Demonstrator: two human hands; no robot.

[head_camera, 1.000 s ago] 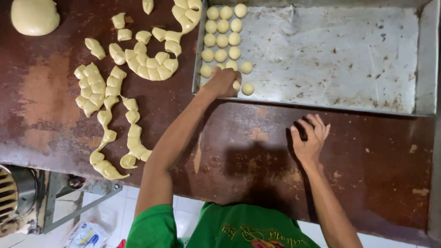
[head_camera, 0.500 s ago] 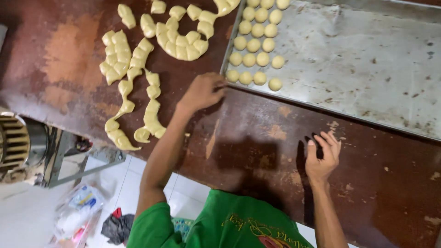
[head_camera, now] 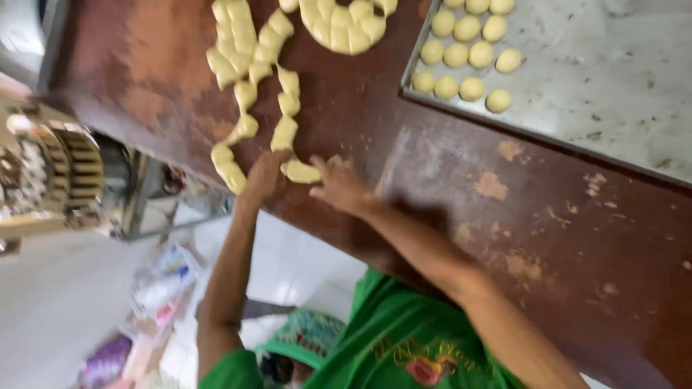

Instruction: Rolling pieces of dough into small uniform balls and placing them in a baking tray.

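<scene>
**Head view: both hands meet at one cut piece of dough**

Head view, from left to right: a metal machine (head_camera: 50,173) stands off the tabletop's (head_camera: 447,194) edge at about nine o'clock. Next comes the left hand (head_camera: 265,176), lying flat with its fingers spread narrow at the near end of a string of dough pieces (head_camera: 245,94) that runs away toward twelve o'clock. Just beside it, at its three o'clock, lies a single dough piece (head_camera: 301,171), its long axis roughly crosswise between the two hands. The right hand (head_camera: 339,186) touches that piece from the other side, fingers loosely curled and partly open; whether either hand actually grips it I cannot tell, as the picture is blurred. Both hands are about equally near the piece.

Toward one to two o'clock a metal baking tray (head_camera: 613,101) rests on the tabletop. In its near left corner sit small round dough balls (head_camera: 465,57) in short rows, close together; the rest of the tray shows bare, floury metal.
</scene>
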